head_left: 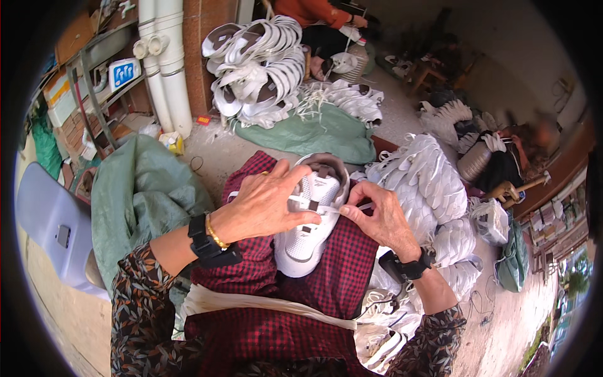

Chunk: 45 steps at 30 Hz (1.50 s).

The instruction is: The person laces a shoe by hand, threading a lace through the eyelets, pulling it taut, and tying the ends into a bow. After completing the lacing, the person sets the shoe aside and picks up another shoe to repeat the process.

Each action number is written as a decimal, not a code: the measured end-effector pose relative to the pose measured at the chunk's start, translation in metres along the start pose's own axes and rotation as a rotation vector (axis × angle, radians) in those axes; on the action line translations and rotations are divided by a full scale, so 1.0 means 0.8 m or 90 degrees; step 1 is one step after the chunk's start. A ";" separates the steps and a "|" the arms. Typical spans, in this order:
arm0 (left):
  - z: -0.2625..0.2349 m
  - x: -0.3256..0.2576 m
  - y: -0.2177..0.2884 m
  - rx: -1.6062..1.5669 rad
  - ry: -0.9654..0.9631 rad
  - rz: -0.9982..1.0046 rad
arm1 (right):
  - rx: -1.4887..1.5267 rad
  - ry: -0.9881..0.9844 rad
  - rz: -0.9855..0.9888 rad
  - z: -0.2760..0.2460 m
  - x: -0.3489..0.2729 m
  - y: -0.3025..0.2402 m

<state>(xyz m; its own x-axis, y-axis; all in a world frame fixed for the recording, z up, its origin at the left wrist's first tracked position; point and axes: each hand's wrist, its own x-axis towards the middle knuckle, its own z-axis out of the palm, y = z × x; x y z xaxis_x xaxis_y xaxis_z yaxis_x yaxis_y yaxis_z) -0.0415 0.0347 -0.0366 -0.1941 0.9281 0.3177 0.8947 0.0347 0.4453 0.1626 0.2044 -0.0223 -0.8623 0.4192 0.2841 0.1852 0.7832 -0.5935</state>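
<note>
A white sneaker upper [304,244] rests on my lap, its toe toward me and its grey-lined opening away from me. Over its left side lies my left hand [267,200], gripping it, with the index finger by the tongue and the thumb across the front. A white shoelace [328,210] runs across the dark slot in the tongue. My right hand [382,217] pinches that lace between thumb and fingers at the upper's right edge. Under the upper is my red-and-black checked apron [339,270].
Stacked white shoe uppers [267,63] stand at the back, near a green sack [314,132]. More white uppers [427,182] are heaped on my right. A green tarp [147,182] and a pale plastic chair [59,220] are on my left. Another person's orange sleeve [317,11] shows at the back.
</note>
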 end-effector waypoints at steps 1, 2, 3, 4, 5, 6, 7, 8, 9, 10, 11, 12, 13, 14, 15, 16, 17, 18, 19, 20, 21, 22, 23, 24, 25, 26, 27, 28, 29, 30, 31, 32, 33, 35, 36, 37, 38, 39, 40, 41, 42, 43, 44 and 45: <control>-0.001 0.004 0.001 -0.009 -0.013 -0.018 | 0.023 0.001 0.041 0.000 0.001 0.003; -0.002 0.001 0.000 0.014 0.024 0.012 | 0.024 0.025 -0.007 0.005 0.000 0.001; -0.002 0.003 -0.001 0.005 0.011 0.002 | 0.026 0.046 -0.056 0.012 0.002 0.006; -0.002 0.005 -0.005 -0.007 0.003 0.008 | 0.007 0.039 -0.080 0.015 0.004 0.009; -0.001 0.006 -0.006 -0.018 -0.008 0.009 | -0.008 0.027 -0.104 0.018 0.005 0.011; -0.003 0.005 -0.004 -0.015 -0.006 0.019 | -0.008 0.024 -0.113 0.022 0.008 0.011; -0.007 0.006 -0.002 -0.008 -0.012 0.013 | -0.011 0.033 -0.114 0.019 0.011 0.016; -0.009 0.005 -0.003 -0.002 -0.017 0.000 | 0.027 0.005 -0.088 0.018 0.016 0.021; -0.009 0.004 -0.003 0.003 -0.014 0.000 | 0.066 -0.024 -0.063 0.017 0.021 0.026; -0.009 0.003 -0.001 0.001 -0.031 -0.009 | 0.090 -0.003 -0.065 0.020 0.019 0.031; -0.012 -0.001 0.000 0.004 -0.042 -0.024 | 0.114 -0.008 -0.064 0.021 0.019 0.032; -0.010 -0.001 -0.003 0.005 -0.037 -0.020 | 0.111 -0.020 -0.045 0.020 0.019 0.035; -0.010 0.001 -0.004 -0.007 -0.057 -0.027 | 0.108 -0.033 -0.028 0.018 0.017 0.036; -0.004 0.005 -0.007 -0.022 -0.048 -0.007 | 0.096 -0.029 -0.029 0.014 0.015 0.034; 0.001 0.004 -0.009 -0.034 -0.038 0.008 | 0.089 -0.029 -0.032 0.013 0.014 0.032; -0.002 0.003 -0.010 -0.027 -0.042 -0.005 | 0.103 -0.033 -0.024 0.015 0.017 0.031; -0.002 0.003 -0.011 -0.025 -0.036 -0.007 | 0.112 -0.035 -0.006 0.015 0.017 0.030; -0.001 0.003 -0.012 -0.028 -0.036 -0.005 | 0.110 -0.042 -0.009 0.014 0.018 0.029; -0.001 0.003 -0.012 -0.030 -0.036 -0.002 | 0.109 -0.047 -0.011 0.013 0.020 0.029; -0.001 0.002 -0.014 -0.028 -0.041 -0.006 | 0.115 -0.057 -0.004 0.014 0.021 0.029; -0.003 0.002 -0.013 -0.025 -0.039 -0.006 | 0.116 -0.055 -0.008 0.014 0.021 0.029; -0.006 0.002 -0.010 -0.018 -0.051 -0.016 | 0.111 -0.047 -0.015 0.015 0.021 0.029; -0.006 0.000 -0.009 -0.012 -0.061 -0.027 | 0.104 -0.041 -0.022 0.013 0.021 0.028; 0.000 -0.002 -0.013 -0.014 -0.034 -0.010 | 0.108 -0.053 -0.015 0.010 0.021 0.027; 0.001 -0.002 -0.015 -0.013 -0.030 -0.010 | 0.107 -0.052 -0.019 0.009 0.021 0.028; 0.002 -0.003 -0.016 -0.005 -0.024 -0.001 | 0.125 -0.044 -0.031 0.011 0.022 0.030; 0.003 -0.003 -0.018 0.002 -0.017 0.008 | 0.144 -0.035 -0.042 0.011 0.022 0.032; 0.005 -0.003 -0.019 -0.003 -0.018 0.009 | 0.160 -0.045 0.030 0.001 0.017 0.028; 0.004 -0.005 -0.019 0.003 -0.017 0.003 | 0.158 0.006 0.034 -0.005 0.012 0.030; 0.002 -0.007 -0.018 0.004 -0.015 0.007 | 0.178 0.099 0.012 -0.008 0.006 0.034; 0.002 -0.009 -0.020 -0.002 -0.009 0.016 | 0.197 0.178 0.034 -0.013 -0.009 0.053; 0.008 -0.009 -0.024 0.006 0.029 0.058 | 0.268 0.233 0.151 -0.025 -0.034 0.058; 0.007 -0.011 -0.025 0.001 0.033 0.058 | 0.263 0.277 0.230 -0.038 -0.056 0.060; 0.008 -0.012 -0.029 0.033 0.030 0.094 | 0.198 0.043 0.454 -0.058 -0.104 0.077; 0.011 -0.009 -0.036 0.049 0.047 0.112 | 0.191 0.036 0.464 -0.058 -0.103 0.109; 0.011 -0.007 -0.043 0.035 0.044 0.108 | 0.192 0.034 0.471 -0.059 -0.121 0.127; 0.009 -0.004 -0.045 0.021 0.043 0.131 | 0.194 0.035 0.474 -0.063 -0.120 0.130; 0.008 -0.001 -0.048 0.006 0.043 0.154 | 0.195 0.035 0.479 -0.066 -0.118 0.132; 0.011 0.001 -0.051 -0.004 0.046 0.163 | 0.196 0.035 0.484 -0.068 -0.117 0.135; 0.012 0.003 -0.052 -0.015 0.045 0.158 | 0.198 0.034 0.488 -0.069 -0.114 0.138; 0.013 0.007 -0.053 -0.006 0.054 0.164 | 0.201 0.033 0.493 -0.070 -0.111 0.142; 0.006 0.009 -0.049 0.015 0.058 0.163 | 0.216 0.026 0.491 -0.068 -0.105 0.148; -0.005 0.017 -0.043 0.052 0.067 0.176 | 0.232 0.019 0.489 -0.065 -0.099 0.155; -0.003 0.016 -0.048 0.045 0.062 0.172 | 0.239 0.020 0.493 -0.061 -0.097 0.157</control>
<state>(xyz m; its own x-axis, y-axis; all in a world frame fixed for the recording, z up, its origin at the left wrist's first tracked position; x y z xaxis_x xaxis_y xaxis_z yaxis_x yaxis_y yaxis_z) -0.0794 0.0441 -0.0476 0.0206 0.8672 0.4976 0.9443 -0.1804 0.2753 0.2754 0.2923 -0.0821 -0.5429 0.7892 -0.2869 0.5431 0.0694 -0.8368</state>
